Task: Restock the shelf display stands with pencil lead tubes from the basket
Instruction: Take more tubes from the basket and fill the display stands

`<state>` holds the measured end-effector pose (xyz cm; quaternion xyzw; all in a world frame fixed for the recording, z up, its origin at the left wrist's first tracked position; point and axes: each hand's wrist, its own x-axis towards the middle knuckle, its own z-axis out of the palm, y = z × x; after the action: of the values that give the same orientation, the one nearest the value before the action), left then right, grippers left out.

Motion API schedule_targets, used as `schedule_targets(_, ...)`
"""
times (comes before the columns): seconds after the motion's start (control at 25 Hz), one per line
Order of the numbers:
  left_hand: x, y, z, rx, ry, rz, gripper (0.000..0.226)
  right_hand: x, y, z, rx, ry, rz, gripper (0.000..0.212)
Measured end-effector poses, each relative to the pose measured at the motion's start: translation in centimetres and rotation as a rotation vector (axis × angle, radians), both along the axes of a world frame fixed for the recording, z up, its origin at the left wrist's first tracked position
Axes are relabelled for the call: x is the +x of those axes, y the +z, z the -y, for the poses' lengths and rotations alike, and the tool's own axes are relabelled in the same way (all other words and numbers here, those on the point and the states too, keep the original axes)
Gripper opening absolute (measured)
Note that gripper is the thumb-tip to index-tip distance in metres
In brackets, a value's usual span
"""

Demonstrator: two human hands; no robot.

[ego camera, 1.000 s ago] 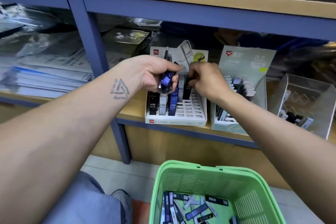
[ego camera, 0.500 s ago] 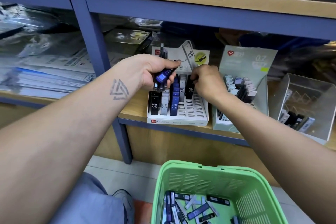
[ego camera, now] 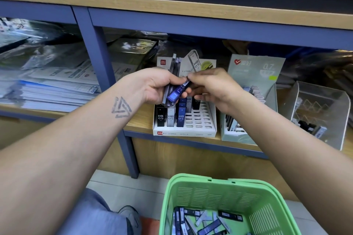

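A: 2 hands, both closed on stock. Left hand (ego camera: 158, 89) wrapped round a bundle of pencil lead tubes (ego camera: 174, 66), upright, tops poking above the fist.

B: And the right hand (ego camera: 212, 89)?

A: Pinching the upper end of 1 blue tube (ego camera: 178, 92), thumb and forefinger clamped on it. Right against the left hand, so no reach needed.

B: Long axis?

A: Tilted: top end toward the right hand, bottom end down toward the left palm. Probably best drawn out up and rightward along that line.

B: Then where to?

A: Down and forward, just below both hands: white display stand (ego camera: 184, 134), with 3 tubes standing in the front row and open slots under the right hand. Nearer the right hand than the left.

B: Anything in the way?

A: Little. Header card of that stand just behind the knuckles. Grey-green stand (ego camera: 254, 74) just right of the right wrist, clear stand (ego camera: 321, 105) farther right. Green basket (ego camera: 219, 192) well below, toward the body, with more loose tubes lying flat inside.
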<state>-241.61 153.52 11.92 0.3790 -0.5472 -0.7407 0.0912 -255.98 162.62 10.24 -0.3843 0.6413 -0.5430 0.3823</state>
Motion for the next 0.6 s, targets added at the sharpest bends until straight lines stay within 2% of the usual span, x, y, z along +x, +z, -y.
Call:
schedule_targets(0.16,0.0,0.2,-0.3,-0.030,-0.020,0.027,0.018,-0.4,-0.2,-0.2,-0.057,-0.061,0.186,0.019)
schedule_targets(0.36,0.4,0.6,0.4,-0.160,0.021,0.200,0.024,-0.9,0.3,-0.1,-0.211,-0.128,0.340,0.015)
schedule_targets(0.52,0.8,1.0,0.9,-0.123,0.083,0.146,0.019,-1.1,-0.2,0.3,-0.272,-0.081,0.414,0.015)
schedule_targets(0.6,0.9,0.9,1.3,-0.193,0.115,0.124,0.012,-1.0,-0.7,0.0,-0.247,-0.008,0.471,0.011)
